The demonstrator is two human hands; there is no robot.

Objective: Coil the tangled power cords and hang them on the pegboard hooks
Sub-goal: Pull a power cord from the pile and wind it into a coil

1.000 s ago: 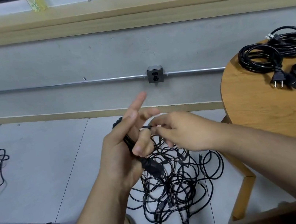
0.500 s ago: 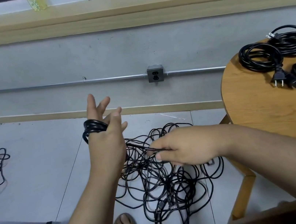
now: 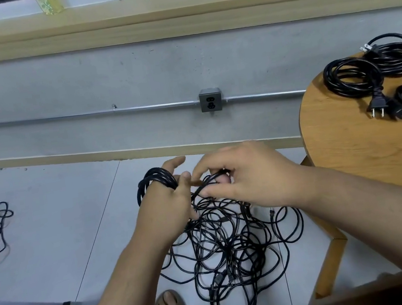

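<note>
I have the thin black power cord (image 3: 208, 180) pinched between the thumb and fingertips of my right hand (image 3: 245, 179), close beside my left hand (image 3: 169, 206). The left hand's fingers are straight and carry a black coil of wound turns (image 3: 156, 182) looped round them. The rest lies as a loose black tangle (image 3: 235, 246) on the grey floor, just beside the round wooden table (image 3: 351, 156). The cord looks light, limp and springy, so I expect crossing loops to snag. I would hold it near the coil and draw slack gently, never by the plugs.
</note>
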